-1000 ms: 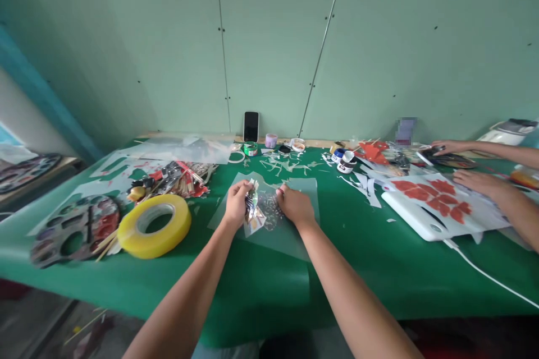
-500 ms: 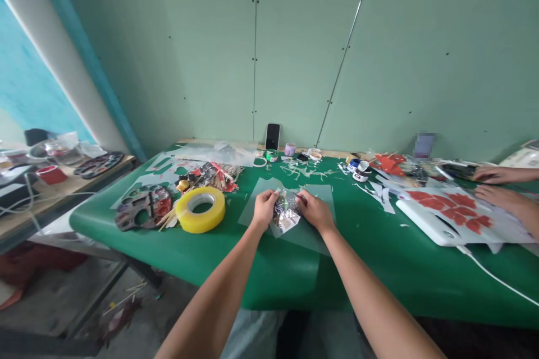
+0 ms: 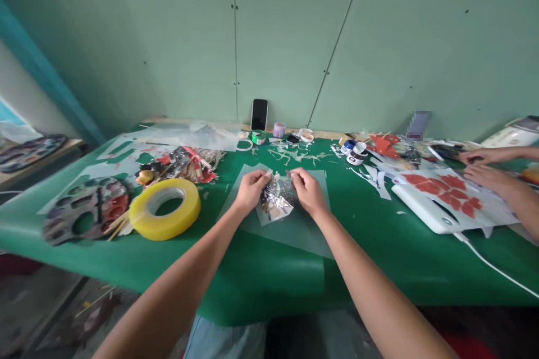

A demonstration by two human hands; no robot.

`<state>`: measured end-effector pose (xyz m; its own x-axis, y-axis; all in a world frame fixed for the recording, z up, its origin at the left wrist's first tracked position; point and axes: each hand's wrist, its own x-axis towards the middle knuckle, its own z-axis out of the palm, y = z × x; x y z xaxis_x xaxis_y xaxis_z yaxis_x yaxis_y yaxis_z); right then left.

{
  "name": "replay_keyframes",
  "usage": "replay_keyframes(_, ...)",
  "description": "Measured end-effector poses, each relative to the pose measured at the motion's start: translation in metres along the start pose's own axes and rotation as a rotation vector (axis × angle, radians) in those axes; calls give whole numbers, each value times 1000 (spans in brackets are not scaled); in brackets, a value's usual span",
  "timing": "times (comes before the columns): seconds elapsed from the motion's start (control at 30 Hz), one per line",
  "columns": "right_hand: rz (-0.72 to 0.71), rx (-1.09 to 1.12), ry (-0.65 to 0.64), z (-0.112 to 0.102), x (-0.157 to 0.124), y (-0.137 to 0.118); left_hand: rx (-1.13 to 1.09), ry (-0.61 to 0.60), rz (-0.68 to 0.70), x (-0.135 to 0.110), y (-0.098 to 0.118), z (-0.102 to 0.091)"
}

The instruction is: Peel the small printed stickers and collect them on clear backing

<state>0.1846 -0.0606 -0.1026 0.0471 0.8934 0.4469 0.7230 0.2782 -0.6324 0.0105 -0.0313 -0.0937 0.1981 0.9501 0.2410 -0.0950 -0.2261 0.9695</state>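
Note:
In the middle of the table, my left hand [image 3: 251, 190] pinches the upper left edge of a crinkled, shiny silver plastic piece [image 3: 278, 205] with patterned or printed parts. My right hand [image 3: 310, 192] is at its upper right, thumb and fingers pinched together; a small dark tip shows at the fingertips, too small to name. Beneath both hands lies a translucent sheet [image 3: 295, 240] on the green table cover [image 3: 269, 291].
To the left are a yellow tape roll [image 3: 165, 227], a paint palette [image 3: 67, 221] and a pile of sticks and wrappers [image 3: 181, 164]. Behind stand a phone [image 3: 259, 114] and paint jars [image 3: 357, 153]. At right, another person's hands [image 3: 484, 165] are near a white device [image 3: 421, 210] bearing red cutouts.
My view has shifted, so the table things appear farther left and larger. My right fingertips have drawn slightly away from the silver piece, which shows more openly between my hands.

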Motion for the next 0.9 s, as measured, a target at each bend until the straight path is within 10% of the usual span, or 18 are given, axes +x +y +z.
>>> replay_keyframes(0.27, -83, 599, 203, 3, 41, -2, 39, -167, 104, 59, 23, 12)
replay_keyframes(0.9, -23, 686, 176, -5, 9, -17, 111, -307, 118, 30, 36, 10)
